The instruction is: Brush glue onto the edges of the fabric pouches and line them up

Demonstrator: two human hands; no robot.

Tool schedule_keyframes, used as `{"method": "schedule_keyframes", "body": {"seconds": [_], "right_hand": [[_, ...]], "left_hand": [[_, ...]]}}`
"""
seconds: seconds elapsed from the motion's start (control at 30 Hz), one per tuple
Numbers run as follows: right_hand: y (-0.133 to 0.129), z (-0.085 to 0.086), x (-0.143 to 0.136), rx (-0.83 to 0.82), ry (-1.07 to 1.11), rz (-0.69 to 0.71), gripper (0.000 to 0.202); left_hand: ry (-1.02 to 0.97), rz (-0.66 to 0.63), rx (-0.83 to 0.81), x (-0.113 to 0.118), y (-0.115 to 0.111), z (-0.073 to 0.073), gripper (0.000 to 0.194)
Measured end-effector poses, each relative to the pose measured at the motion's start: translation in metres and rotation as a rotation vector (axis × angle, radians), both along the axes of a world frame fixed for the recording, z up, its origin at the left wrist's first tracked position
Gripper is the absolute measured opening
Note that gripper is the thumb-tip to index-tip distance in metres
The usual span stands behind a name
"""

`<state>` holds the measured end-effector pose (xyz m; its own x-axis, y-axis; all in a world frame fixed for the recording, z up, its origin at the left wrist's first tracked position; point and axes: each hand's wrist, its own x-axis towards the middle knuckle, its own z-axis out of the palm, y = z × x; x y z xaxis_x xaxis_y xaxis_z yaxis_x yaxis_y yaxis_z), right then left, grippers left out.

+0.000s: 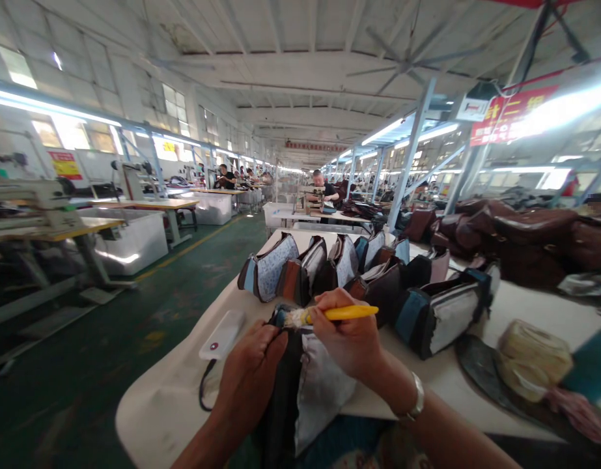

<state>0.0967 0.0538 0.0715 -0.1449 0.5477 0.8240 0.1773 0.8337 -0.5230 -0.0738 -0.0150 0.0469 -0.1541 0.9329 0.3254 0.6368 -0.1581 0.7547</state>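
My right hand [346,339] is closed around a yellow-handled brush [349,312]. Its pale bristles touch the dark edge of a fabric pouch [324,384] at the near edge of the table. My left hand [254,365] grips that pouch by its top corner, fingers curled over the dark fabric. The pouch has a black side and a whitish panel, and hangs partly below my hands. Beyond it several similar pouches stand upright, among them one with a patterned light panel [278,264] and one with a blue side [437,312].
A white power bank [222,335] with a black cable lies left of my hands on the pale table [158,397]. At right are a yellowish plastic container [534,355] and a heap of brown bags [515,241]. Sewing machines [27,205] line the left; a person sits ahead.
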Motion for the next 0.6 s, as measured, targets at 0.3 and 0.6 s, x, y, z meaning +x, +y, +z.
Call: {"method": "schedule_keyframes", "body": {"seconds": [0.3,0.6], "right_hand": [[-0.004,0.006,0.007,0.438,-0.305,0.070,0.009],[-0.018,-0.013,0.007,0.689,-0.589,-0.034,0.015]], "left_hand": [[-0.017,-0.004,0.011,-0.001,-0.003,-0.004,0.034],[0.037,0.034,0.031,-0.010,-0.002,-0.014,0.038]]}}
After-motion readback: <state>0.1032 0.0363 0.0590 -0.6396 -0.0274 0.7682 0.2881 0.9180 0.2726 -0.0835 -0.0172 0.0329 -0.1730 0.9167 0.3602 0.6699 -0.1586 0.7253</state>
